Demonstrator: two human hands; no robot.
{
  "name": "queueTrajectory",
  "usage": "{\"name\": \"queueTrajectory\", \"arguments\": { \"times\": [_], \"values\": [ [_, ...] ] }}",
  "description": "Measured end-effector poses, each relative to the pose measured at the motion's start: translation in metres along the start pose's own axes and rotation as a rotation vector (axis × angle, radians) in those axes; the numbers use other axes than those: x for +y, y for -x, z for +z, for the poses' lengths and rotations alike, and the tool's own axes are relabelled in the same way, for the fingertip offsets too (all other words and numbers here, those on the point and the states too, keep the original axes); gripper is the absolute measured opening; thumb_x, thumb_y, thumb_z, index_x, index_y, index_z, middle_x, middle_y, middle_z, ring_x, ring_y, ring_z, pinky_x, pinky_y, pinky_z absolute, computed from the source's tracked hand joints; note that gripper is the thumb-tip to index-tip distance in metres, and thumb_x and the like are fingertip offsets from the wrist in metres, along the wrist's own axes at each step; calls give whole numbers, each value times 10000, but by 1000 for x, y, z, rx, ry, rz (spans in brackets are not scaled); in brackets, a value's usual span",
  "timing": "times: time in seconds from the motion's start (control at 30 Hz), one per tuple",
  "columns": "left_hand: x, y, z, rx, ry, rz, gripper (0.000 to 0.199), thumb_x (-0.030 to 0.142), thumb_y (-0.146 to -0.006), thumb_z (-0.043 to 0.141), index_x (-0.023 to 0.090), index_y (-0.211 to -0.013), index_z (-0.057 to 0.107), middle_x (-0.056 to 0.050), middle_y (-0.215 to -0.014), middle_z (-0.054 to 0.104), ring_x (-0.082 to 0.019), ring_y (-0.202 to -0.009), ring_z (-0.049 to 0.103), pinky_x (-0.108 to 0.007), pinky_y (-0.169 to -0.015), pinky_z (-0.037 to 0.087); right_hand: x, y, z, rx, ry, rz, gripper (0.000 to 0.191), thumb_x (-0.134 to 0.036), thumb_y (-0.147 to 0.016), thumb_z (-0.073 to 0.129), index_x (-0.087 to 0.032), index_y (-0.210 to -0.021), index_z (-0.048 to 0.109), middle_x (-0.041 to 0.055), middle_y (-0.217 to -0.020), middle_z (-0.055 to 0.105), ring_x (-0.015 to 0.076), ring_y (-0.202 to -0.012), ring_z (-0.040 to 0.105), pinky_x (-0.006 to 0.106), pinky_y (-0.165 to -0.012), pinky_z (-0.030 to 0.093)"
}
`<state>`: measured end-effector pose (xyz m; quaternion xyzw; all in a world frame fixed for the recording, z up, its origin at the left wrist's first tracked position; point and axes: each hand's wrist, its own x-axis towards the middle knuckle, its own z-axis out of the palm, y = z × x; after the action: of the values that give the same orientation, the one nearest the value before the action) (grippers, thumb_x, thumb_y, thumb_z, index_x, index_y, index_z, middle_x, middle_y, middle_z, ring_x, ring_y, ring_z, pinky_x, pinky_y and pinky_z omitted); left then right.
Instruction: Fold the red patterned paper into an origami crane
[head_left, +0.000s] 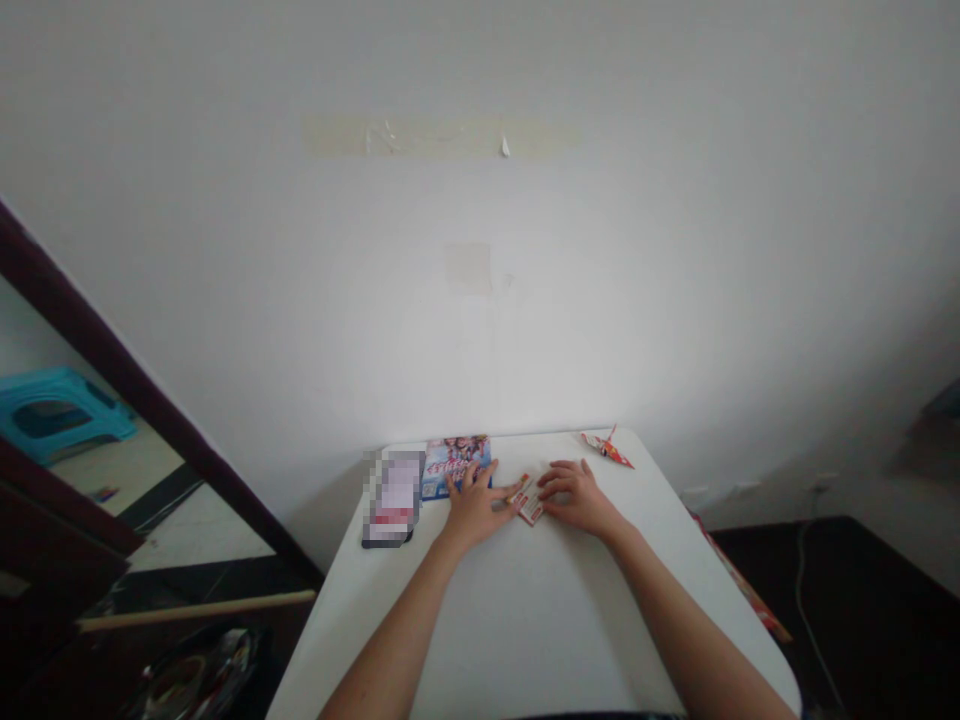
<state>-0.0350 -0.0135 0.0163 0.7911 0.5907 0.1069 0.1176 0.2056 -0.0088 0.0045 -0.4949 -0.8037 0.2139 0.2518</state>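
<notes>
A small folded paper (531, 503), cream with red print, lies on the white table (517, 620) between my two hands. My left hand (474, 508) rests with its fingers spread, partly over a blue printed sheet (436, 478). Its thumb reaches to the left edge of the folded paper. From the other side, my right hand (576, 497) holds the paper's right edge with bent fingers and thumb. Beyond it, near the far right corner, sits a red and orange folded paper crane (607, 448).
A phone (395, 495) with a blurred-out screen lies at the table's left edge. The far table edge meets a white wall (487, 350). A mirror on the left shows a blue stool (64, 410). A cluttered dark container (199, 670) stands on the floor.
</notes>
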Motion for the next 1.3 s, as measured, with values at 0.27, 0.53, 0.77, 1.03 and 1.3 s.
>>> {"name": "queueTrajectory", "arguments": {
  "times": [0.27,0.53,0.77,1.03,1.3],
  "values": [
    [1,0,1,5,23,-14,395,643,-894,531,490,-1224,685,30,-1611,393,-383,-1514,201,-747,-1163,11,1,1,1,2,14,-14,132,-405,-793,755,-319,-886,790,48,-1211,702,322,-1346,465,695,-1162,116],
    [0,-3,7,45,11,-14,346,668,-895,514,563,-1184,675,53,-1590,423,-398,-1502,238,-786,-1137,33,2,0,2,-14,14,-10,96,-390,-813,744,-338,-874,795,41,-1228,693,325,-1354,453,705,-1155,104],
    [2,-2,4,48,7,-16,384,698,-896,474,547,-1174,691,48,-1590,425,-402,-1497,244,-783,-1138,55,2,1,4,5,35,-22,87,-382,-838,724,-328,-872,783,32,-1206,695,310,-1337,462,707,-1151,104],
    [4,-1,3,51,41,-35,380,674,-898,500,515,-1173,706,43,-1577,446,-381,-1496,243,-741,-1168,13,-5,1,7,26,82,-24,106,-291,-890,639,-282,-883,745,39,-1186,683,271,-1298,497,706,-1162,74],
    [0,-2,7,79,37,-5,371,671,-851,585,531,-1177,695,33,-1574,447,-377,-1483,269,-764,-1150,26,-6,0,10,37,131,-18,140,-206,-910,564,-260,-966,680,54,-1192,672,247,-1283,512,683,-1177,100]
  ]
}}
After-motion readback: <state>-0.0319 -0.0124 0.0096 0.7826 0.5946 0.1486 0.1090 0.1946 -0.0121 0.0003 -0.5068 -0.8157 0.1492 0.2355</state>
